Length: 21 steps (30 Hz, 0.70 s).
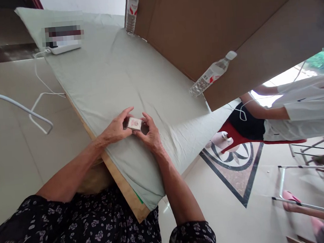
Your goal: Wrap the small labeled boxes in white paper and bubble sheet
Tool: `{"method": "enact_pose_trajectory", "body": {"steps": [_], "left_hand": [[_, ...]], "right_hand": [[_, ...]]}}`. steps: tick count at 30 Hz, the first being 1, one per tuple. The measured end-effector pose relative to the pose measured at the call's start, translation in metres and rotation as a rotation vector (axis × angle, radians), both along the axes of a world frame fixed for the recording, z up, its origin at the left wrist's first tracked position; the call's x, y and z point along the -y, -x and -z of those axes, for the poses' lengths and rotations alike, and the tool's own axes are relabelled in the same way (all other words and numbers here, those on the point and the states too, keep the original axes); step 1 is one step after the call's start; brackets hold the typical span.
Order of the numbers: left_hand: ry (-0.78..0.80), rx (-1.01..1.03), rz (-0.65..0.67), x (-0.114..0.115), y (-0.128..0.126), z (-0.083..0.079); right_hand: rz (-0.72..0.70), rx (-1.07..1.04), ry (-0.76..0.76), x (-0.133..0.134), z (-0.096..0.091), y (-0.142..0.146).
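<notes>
Both my hands meet over a deck of playing cards [135, 124], a small pale block with a reddish print on top. My left hand [118, 127] grips its left side, thumb at the near edge and fingers curled behind. From the right, my right hand [151, 134] closes on it with thumb and fingers. The deck is at the near part of a table spread with a pale green cloth [110, 77]. Whether it rests on the cloth or is lifted slightly, I cannot tell.
A large brown cardboard panel [188, 29] stands along the table's far right side. Beside it are an upright plastic bottle [132, 13] and a tilted one [213, 74]. A white device [65, 48] with a cable lies far left. Another person's arm [270, 112] shows at right.
</notes>
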<state>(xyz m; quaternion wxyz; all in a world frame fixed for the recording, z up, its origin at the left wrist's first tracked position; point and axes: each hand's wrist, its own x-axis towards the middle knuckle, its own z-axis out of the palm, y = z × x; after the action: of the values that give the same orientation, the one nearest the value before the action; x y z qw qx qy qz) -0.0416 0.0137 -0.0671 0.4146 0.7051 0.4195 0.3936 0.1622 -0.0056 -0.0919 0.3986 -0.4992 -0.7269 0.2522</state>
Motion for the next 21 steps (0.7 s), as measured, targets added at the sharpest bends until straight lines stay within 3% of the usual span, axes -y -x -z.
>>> {"method": "enact_pose_trajectory", "body": {"steps": [4,8,13,21], "left_hand": [[-0.016,-0.002,-0.024,0.002,0.0,0.009],[0.015,0.037,-0.003,0.006,0.002,0.01],[0.013,0.035,-0.001,0.007,0.002,0.008],[-0.017,0.029,0.001,0.007,0.001,0.009]], "right_hand": [[0.001,0.078,-0.005,0.01,-0.012,-0.003],[0.049,0.166,-0.164,0.019,-0.039,-0.008],[-0.021,0.491,-0.256,0.015,-0.068,-0.007],[-0.155,0.771,-0.298,0.009,-0.081,0.007]]}}
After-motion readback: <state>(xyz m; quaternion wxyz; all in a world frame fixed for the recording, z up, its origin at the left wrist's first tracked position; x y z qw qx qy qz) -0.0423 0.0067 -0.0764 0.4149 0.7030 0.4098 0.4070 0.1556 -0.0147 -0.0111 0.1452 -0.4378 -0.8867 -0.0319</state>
